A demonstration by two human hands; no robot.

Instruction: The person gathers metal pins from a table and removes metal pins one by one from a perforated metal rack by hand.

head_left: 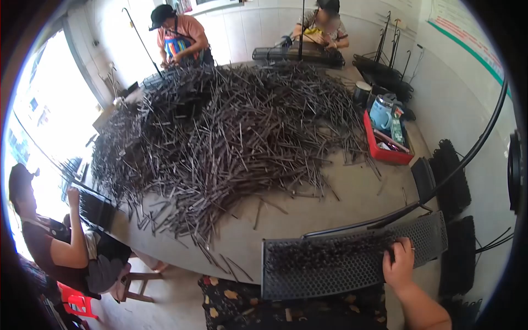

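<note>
A long grey board full of small holes (335, 283) is set at the near edge of the table (357, 203), slightly tilted, with its right end higher in the view. Black tufts (324, 254) are packed across the upper left and middle of it, while bare holes are shown along the lower edge and at the right end. The board is touched right of its middle by the right hand (400, 263), whose fingers are curled at the right end of the tufts; whether anything is pinched between them cannot be told. The left hand is not seen. A flowered cloth (236, 308) is seen just below the board.

Behind the board, a curved black rod (473, 157) is seen rising to the right. Much of the table is covered by a large heap of dark strips (236, 132). To the right of the heap, a blue mug (380, 114) is held in a red box (388, 156). Bristly black panels (456, 176) are stacked along the right side. At the far side, two co-workers are seen, one at the left (184, 39) and one at the right (322, 33); another person (58, 247) is seated at the left edge.
</note>
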